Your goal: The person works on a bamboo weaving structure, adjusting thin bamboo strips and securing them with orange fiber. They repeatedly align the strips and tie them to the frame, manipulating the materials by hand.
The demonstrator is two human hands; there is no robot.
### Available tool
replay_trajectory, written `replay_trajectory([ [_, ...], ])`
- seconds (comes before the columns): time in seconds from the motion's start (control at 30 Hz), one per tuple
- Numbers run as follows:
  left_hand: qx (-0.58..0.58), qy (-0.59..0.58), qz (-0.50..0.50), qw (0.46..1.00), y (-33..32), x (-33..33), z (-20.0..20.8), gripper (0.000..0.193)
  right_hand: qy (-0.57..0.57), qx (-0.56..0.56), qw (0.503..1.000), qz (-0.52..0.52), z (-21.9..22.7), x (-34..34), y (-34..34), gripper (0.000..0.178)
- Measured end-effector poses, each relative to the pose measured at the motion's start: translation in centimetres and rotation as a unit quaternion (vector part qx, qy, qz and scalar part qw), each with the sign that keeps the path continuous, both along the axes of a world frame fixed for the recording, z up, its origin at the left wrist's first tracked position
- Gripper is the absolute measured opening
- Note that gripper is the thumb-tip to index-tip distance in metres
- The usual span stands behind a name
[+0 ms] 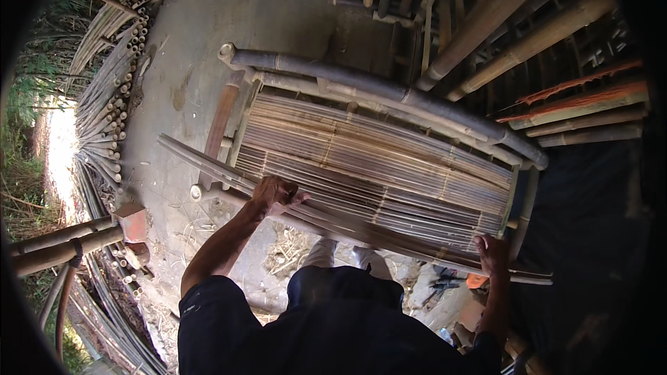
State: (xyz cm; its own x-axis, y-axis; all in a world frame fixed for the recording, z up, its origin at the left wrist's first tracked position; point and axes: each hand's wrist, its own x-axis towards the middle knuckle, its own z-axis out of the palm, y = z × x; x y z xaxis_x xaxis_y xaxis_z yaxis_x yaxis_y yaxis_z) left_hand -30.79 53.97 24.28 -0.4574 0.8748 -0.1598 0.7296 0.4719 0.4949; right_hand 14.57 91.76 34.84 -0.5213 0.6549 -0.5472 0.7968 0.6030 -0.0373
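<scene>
A long bundle of thin bamboo slats (333, 220) runs across in front of me, along the near side of a bamboo bench (389, 87). My left hand (276, 194) is closed around the slats left of the middle. Farther right, my right hand (492, 253) grips them near their right end. The left end of the slats sticks out past the bench. Beyond the slats, split bamboo strips (389, 146) lie side by side as the bench's seat, within a frame of thick round poles.
Stacked bamboo poles (104, 118) lie at the left, near a red brick block (132, 223). Thick poles (486, 21) lean at the upper right. Bamboo shavings (288, 253) litter the concrete floor (271, 10). Some tools and an orange object (476, 280) lie below my right hand.
</scene>
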Motion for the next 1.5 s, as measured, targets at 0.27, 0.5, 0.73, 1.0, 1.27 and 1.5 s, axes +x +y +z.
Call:
replay_trajectory([
  [0.27, -0.069, -0.011, -0.020, 0.997, 3.2, -0.8, 3.3, 0.054, 0.066, -0.047, 0.997, -0.003, 5.5, 3.7, -4.4, 0.053],
  [0.5, 0.063, 0.071, -0.077, 0.993, 11.4, -1.3, 3.3, 0.040, 0.160, 0.082, 0.983, -0.025, 3.2, 8.5, -4.7, 0.040],
  [0.73, 0.340, 0.164, 0.349, 0.857, 20.4, 4.1, 3.9, 0.049, 0.176, 0.135, 0.973, -0.057, -1.9, 8.6, -2.7, 0.037],
  [1.0, 0.190, -0.757, 0.228, 0.582, 21.0, 23.9, -4.1, 0.052, 0.168, 0.056, 0.976, -0.128, -4.0, 1.2, -3.7, 0.053],
  [1.27, 0.239, -0.813, 0.147, 0.510, 23.8, 22.1, 1.9, 0.057, 0.169, 0.015, 0.979, -0.112, -0.6, -4.0, -4.8, 0.050],
  [1.5, 0.304, -0.816, 0.161, 0.464, 26.5, 10.0, 2.8, 0.056, 0.108, 0.165, 0.980, 0.017, 8.5, -8.9, -2.2, 0.053],
])
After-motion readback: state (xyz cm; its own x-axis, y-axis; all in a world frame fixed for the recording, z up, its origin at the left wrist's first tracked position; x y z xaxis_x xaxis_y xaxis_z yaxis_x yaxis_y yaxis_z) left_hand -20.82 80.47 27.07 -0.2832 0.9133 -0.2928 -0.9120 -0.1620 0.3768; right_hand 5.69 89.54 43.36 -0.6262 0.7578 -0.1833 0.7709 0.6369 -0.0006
